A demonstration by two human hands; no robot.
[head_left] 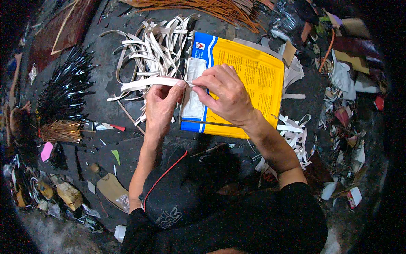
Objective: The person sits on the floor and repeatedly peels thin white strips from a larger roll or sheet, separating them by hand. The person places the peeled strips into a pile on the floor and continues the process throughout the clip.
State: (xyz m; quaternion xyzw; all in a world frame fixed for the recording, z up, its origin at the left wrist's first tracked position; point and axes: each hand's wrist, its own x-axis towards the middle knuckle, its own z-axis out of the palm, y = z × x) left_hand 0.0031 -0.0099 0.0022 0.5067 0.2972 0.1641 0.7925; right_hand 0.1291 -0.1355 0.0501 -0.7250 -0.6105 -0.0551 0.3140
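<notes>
A flat white strip is pinched between the thumb and fingers of my left hand, its loose part stretching out to the left. My right hand has its thumb and fingertips closed on the narrow end of that strip, close to the left thumb. Both hands are over the left edge of a yellow and blue rectangular tin, which has a whitish, worn patch at that edge. Beyond my left hand lies a loose heap of similar white strips.
More white strips lie below the tin's right side. A bundle of black shiny strands lies at the left, and brown rods at the far edge. Scraps litter the right side. A tan curved piece lies near my left forearm.
</notes>
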